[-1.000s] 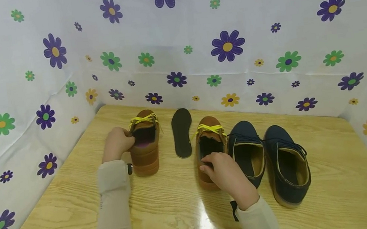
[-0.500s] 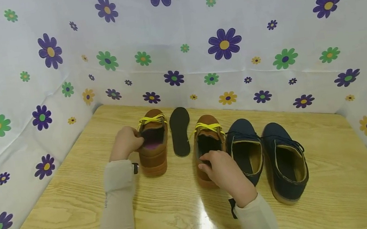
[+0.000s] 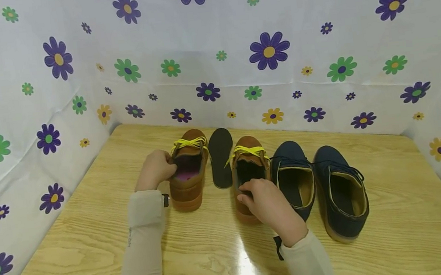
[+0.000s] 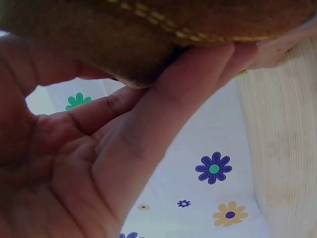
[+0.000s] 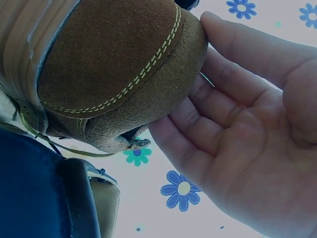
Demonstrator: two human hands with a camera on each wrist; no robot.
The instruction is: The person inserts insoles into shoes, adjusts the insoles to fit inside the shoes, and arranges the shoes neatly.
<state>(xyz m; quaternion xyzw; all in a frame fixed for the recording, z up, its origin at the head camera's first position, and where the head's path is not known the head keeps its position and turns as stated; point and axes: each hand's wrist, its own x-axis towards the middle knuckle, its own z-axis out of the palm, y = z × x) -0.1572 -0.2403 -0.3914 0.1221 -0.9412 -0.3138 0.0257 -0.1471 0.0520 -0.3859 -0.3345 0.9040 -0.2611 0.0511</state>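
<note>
My left hand (image 3: 156,168) pinches the left collar of a brown shoe (image 3: 187,190) with yellow laces, its toe pointing away. Pinkish purple shows inside that shoe. Close up in the left wrist view, fingers and thumb hold the edge of the brown suede (image 4: 99,39). A matching brown shoe (image 3: 248,142) stands further right, where my right hand (image 3: 272,204) grips the heel collar. In the right wrist view the thumb and fingers lie around its stitched heel (image 5: 124,59). Between the two brown shoes lies a flat black insole (image 3: 221,158), close beside the left one.
Two navy lace-up shoes stand to the right: one navy shoe (image 3: 289,148) right beside the right brown shoe, another navy shoe (image 3: 346,223) further right. All are on a wooden table (image 3: 201,257). Flower-print cloth (image 3: 208,30) rises behind and along the sides.
My left hand has slid the left brown shoe to the right, up close to the insole. The insole has shifted slightly right. My right hand stays at the right brown shoe's heel.
</note>
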